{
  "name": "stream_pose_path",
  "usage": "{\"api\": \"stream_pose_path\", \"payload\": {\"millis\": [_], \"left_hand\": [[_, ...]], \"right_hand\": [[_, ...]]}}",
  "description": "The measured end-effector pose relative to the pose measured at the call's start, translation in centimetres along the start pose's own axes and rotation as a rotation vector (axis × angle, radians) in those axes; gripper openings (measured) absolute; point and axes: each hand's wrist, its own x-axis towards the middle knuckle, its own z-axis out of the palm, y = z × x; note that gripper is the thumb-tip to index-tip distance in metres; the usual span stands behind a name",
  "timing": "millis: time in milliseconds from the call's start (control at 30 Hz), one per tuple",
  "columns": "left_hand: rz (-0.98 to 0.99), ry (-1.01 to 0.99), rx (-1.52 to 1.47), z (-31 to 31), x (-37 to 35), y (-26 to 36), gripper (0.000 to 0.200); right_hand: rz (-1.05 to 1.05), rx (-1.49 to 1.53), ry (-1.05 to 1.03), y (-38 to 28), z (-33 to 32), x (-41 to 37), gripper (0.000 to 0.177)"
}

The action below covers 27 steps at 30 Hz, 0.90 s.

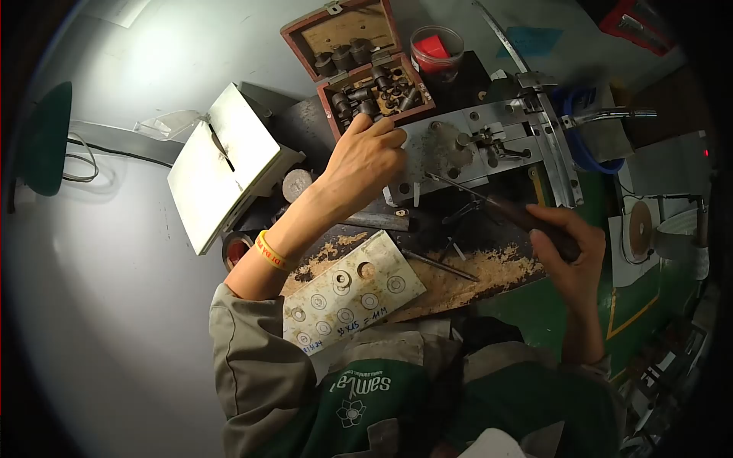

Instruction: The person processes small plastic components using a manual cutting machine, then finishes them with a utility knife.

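Note:
My left hand point(368, 156) is at the front edge of an open wooden box point(418, 109) that holds dark metal cylinders. Its fingers are curled, and whatever they hold, if anything, is hidden. In my right hand point(576, 248) is the dark handle of a thin-shafted tool point(519, 219), whose tip points left over a metal fixture plate point(450, 130). Below my left hand lies a pale board point(405, 294) with drawn circles, handwriting and a ring-shaped part point(341, 279) on it.
A clear jar with red contents point(437, 53) stands behind the fixture. A white box point(221, 168) is at the left, with a green lamp shade point(46, 141) beyond. A curved metal arm point(553, 145) and a blue bucket point(592, 156) are at the right. Another rod point(439, 265) lies near the board.

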Motion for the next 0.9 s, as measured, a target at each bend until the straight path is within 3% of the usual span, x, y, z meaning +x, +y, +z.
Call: {"api": "stream_pose_path", "payload": {"millis": [200,433,667,900], "left_hand": [[0.121,-0.129,-0.064,0.2,0.5,-1.5,0.003],[0.013,-0.291,-0.121,-0.2,-0.1,-1.5,0.016],[-0.143,-0.216,-0.3,0.3,-0.5,-1.5,0.007],[-0.275,-0.05,-0.46,0.6,-0.7,-1.0,0.009]], "right_hand": [[-0.012,0.006,0.021,0.7,-0.4,0.2,0.028],[-0.034,0.042,0.006,1.5,-0.6,0.7,0.029],[-0.162,0.042,0.0,2.2,-0.2,1.9,0.029],[-0.076,0.006,-0.007,2.1,-0.4,1.1,0.029]]}}
